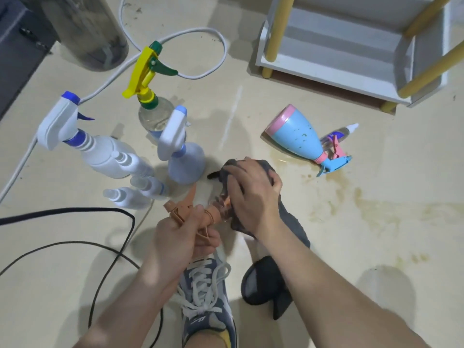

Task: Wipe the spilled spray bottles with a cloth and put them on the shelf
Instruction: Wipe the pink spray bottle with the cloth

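My left hand (180,237) grips the orange spray bottle (180,205) by its head. My right hand (251,197) wraps the grey cloth (293,222) round its hidden body. Three bottles stand left: white bottle (105,154), yellow-headed bottle (150,109), pale-blue bottle (185,162), plus blurred small bottles (130,198). Right, a blue-pink bottle (298,139) lies half-hiding a clear bottle (342,133). Open floor (251,109) reaches the shelf (339,66), cut off far right.

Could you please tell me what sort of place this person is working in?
Most likely an indoor room, perhaps in a home: a smooth, stained cream floor, a small white shelf unit with yellow posts standing on it, and a black cable trailing across it.
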